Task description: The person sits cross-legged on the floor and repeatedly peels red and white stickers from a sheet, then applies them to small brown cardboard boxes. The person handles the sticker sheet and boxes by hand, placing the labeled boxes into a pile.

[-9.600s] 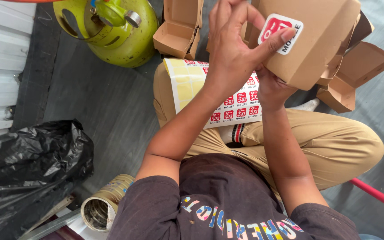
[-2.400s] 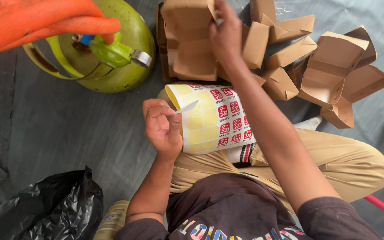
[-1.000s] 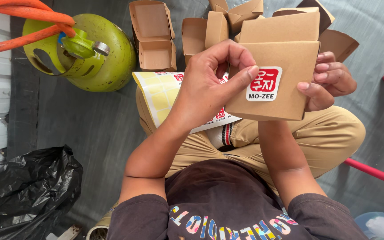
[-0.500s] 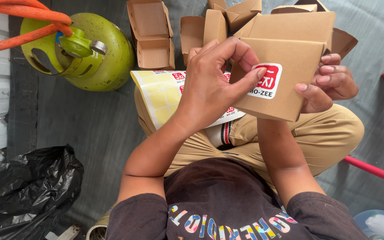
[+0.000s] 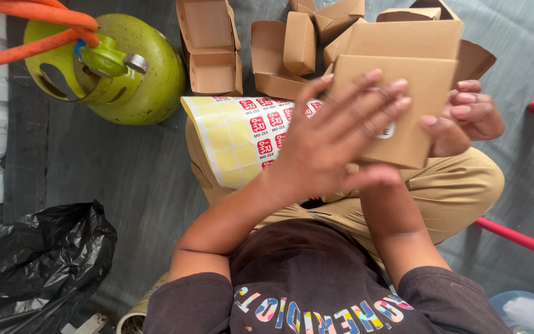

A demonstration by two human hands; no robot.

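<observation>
A brown cardboard box [image 5: 403,68] is held up over my lap. My right hand [image 5: 465,117] grips its right edge, fingers wrapped behind it. My left hand [image 5: 335,136] lies flat on the box's front with fingers spread, covering most of a red and white sticker whose edge peeks out under the fingers. A sheet of red and white stickers [image 5: 236,136] rests on my left thigh, with several yellow blank spots where stickers are gone.
Several open brown boxes [image 5: 208,46] lie on the grey floor ahead. A green gas cylinder [image 5: 137,80] with an orange hose [image 5: 26,37] stands at the far left. A black plastic bag [image 5: 32,260] sits near left. A red bar [image 5: 514,238] crosses at right.
My left hand went from pinching the sticker at the box's front to lying flat over it with fingers spread. The box has stayed in my right hand.
</observation>
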